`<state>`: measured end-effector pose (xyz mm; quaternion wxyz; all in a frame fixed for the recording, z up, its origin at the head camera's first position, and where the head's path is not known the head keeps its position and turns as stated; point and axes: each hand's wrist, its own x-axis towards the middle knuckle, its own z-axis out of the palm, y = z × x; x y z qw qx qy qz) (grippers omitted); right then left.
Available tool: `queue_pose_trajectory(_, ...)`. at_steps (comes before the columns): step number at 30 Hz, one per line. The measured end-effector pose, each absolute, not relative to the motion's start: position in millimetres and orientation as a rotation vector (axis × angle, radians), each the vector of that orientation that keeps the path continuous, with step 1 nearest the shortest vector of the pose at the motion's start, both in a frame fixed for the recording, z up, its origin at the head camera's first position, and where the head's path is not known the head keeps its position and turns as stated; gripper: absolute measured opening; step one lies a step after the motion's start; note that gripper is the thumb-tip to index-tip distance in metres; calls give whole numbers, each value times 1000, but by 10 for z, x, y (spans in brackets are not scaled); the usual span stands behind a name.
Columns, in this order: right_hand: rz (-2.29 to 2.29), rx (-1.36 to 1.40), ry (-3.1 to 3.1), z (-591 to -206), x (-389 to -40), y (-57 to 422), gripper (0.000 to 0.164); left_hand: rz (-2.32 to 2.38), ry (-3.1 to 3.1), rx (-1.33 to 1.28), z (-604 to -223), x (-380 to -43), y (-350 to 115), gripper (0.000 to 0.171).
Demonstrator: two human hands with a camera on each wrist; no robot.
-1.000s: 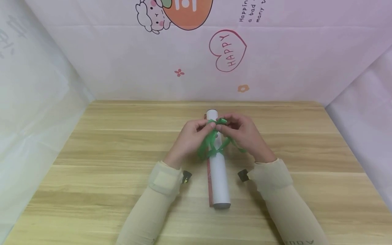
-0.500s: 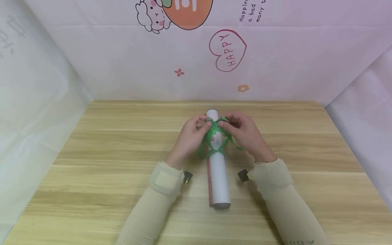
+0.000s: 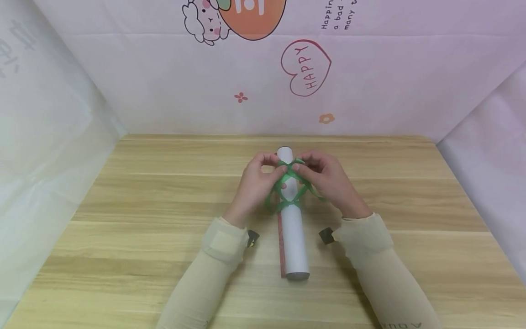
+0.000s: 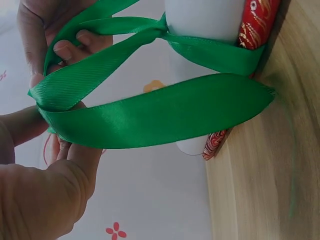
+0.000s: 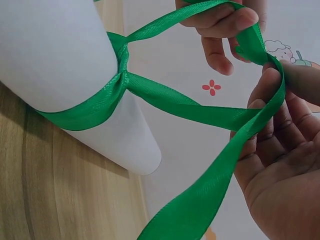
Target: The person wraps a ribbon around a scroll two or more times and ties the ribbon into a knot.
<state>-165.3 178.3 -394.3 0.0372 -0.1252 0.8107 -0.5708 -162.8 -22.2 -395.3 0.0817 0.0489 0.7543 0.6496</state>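
Note:
A white cylinder (image 3: 295, 242), like a rolled sheet of paper, lies lengthwise on the table. Green satin ribbon (image 3: 290, 204) wraps its middle and is knotted on top, as the right wrist view shows closely. From the knot both ribbon ends rise and cross above the roll. My left hand (image 3: 255, 183) pinches one end between thumb and fingers; my right hand (image 3: 330, 178) pinches the other close beside it. A loose ribbon tail (image 4: 160, 115) droops by the left hand, another tail (image 5: 195, 205) by the right. Along the roll's left side lies a red strip with gold swirls (image 4: 257, 22).
The wood-grain table (image 3: 144, 219) spreads around the roll. A white printed cloth (image 3: 164, 91) stands behind its far edge, with white sheets (image 3: 53, 100) at both sides. Small dark wrist devices (image 3: 327, 236) jut inward from both sleeves.
The fingers first drew slightly apart, spreading the ribbon strands into an open loop over the roll. Since then the left fingertips have shifted slightly back toward the right hand. The roll stays put.

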Motion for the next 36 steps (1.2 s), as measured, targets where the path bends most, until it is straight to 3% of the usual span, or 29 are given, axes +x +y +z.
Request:
queue_pose_trajectory(10, -1737, -378, 2481, -3946, -1646, 1788, 25, 1953, 2247, 194, -3965, -1639, -196, 11)
queue_pose_trajectory(22, -1741, -332, 2467, -3932, -1644, 1811, 26, 1866, 2222, 428, -3968, -1666, -303, 31)
queue_pose_trajectory(29, -1685, -288, 2501, -3936, -1658, 1818, 30, 1779, 2242, 588, -3949, -1673, -358, 15)
queue_pose_trajectory(36, -1656, -303, 2513, -3950, -1667, 1825, 28, 1655, 2256, 671, -3923, -1669, -390, 21)
